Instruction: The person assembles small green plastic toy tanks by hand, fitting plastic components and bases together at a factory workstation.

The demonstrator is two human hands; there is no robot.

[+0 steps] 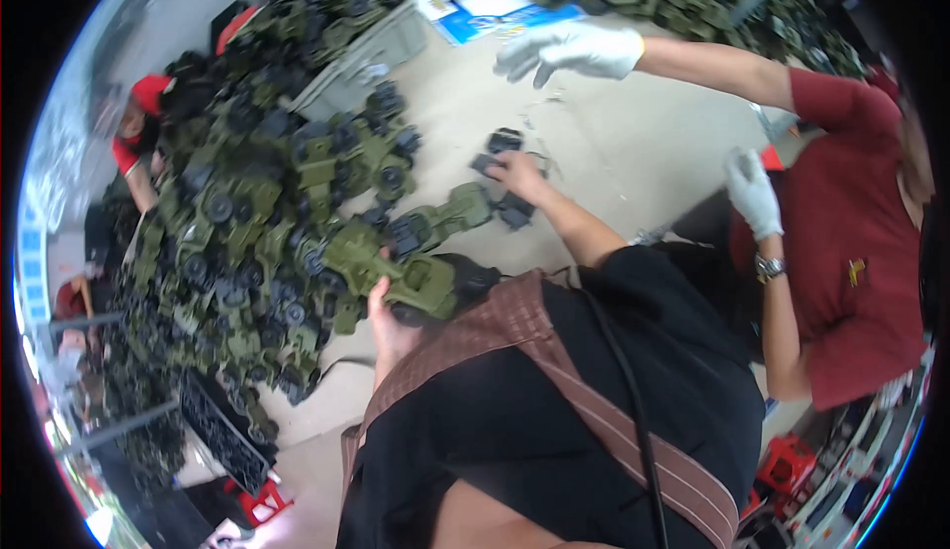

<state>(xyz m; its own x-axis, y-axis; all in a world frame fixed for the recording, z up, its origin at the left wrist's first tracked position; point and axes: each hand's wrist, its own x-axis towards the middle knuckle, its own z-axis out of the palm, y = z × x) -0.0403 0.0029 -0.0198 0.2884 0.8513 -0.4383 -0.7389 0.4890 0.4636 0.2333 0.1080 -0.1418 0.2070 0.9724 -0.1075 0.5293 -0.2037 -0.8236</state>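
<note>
My left hand (384,312) is closed around the side of an olive-green toy vehicle (421,282) with dark wheels, held close to my body. Out over the table, my right hand (517,173) has its fingers pinched on a small dark grey part (485,165). Other small dark parts lie around it, among them a black piece (505,140) just beyond the fingers and another (514,211) on the near side. Between my two hands rests a second olive-green toy vehicle (450,215), its front toward my right hand.
Many green toy vehicles (247,223) heap the left of the pale table (584,163). A grey bin (366,59) stands in the heap, beside blue-and-white sheets (485,15). A co-worker in a dark red shirt (841,242) reaches in from the right, wearing white gloves (584,51).
</note>
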